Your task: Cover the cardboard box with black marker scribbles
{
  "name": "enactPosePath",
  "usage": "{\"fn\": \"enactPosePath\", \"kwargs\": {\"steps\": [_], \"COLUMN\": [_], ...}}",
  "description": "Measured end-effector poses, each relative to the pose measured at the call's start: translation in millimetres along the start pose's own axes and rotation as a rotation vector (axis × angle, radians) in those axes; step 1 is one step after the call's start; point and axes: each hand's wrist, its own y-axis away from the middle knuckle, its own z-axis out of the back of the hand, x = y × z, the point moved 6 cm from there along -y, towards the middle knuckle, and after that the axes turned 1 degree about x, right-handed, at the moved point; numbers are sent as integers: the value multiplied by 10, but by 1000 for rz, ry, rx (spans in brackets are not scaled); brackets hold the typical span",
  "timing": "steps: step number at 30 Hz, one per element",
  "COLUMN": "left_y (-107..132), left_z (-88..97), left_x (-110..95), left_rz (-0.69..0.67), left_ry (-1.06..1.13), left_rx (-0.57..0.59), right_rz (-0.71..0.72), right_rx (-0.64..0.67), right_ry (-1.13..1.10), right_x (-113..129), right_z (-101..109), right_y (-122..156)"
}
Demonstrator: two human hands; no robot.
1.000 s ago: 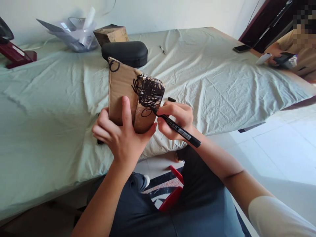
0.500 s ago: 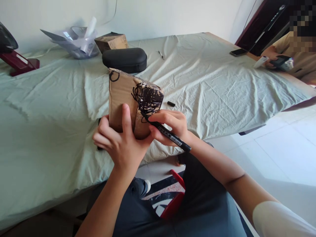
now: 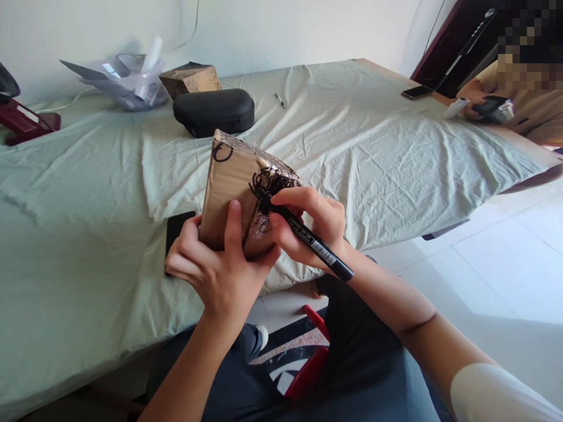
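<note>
A taped cardboard box (image 3: 224, 187) is tilted up above the near edge of the table, with a loop drawn in its top left corner and a dense black scribble (image 3: 281, 180) on its right part. My left hand (image 3: 217, 264) grips the box from below, thumb and fingers spread around its lower part. Pinched in my right hand (image 3: 316, 223) is a black marker (image 3: 312, 241), its tip against the box at the left side of the scribble. Behind my left fingers lies a black phone-like slab (image 3: 176, 231), partly hidden.
A black hard case (image 3: 214, 111), another cardboard box (image 3: 191, 79) and a clear plastic bag (image 3: 132, 88) stand toward the wall. A pen (image 3: 280, 100) and a phone (image 3: 417, 92) lie farther back on the cloth-covered table (image 3: 373, 158). At the right, another person (image 3: 528, 105) holds a dark object.
The marker tip has moved up from the small loop below the scribble to its left side. The box has turned slightly, and my right hand now covers more of the scribble.
</note>
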Motion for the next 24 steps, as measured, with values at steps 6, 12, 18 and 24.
{"fn": "enactPosePath", "kwargs": {"steps": [6, 12, 18, 24], "left_y": [25, 50, 63, 61], "left_z": [-13, -15, -19, -8], "left_x": [-19, -55, -72, -86], "left_rz": [9, -66, -82, -114], "left_ry": [4, -61, -60, -61], "left_rx": [28, -44, -61, -81], "right_rz": [-45, -2, -15, -69], "right_rx": [-11, -66, -50, -33], "right_ry": [-1, 3, 8, 11], "right_x": [7, 0, -13, -19], "right_z": [48, 73, 69, 90], "right_y": [-22, -43, -46, -52]}}
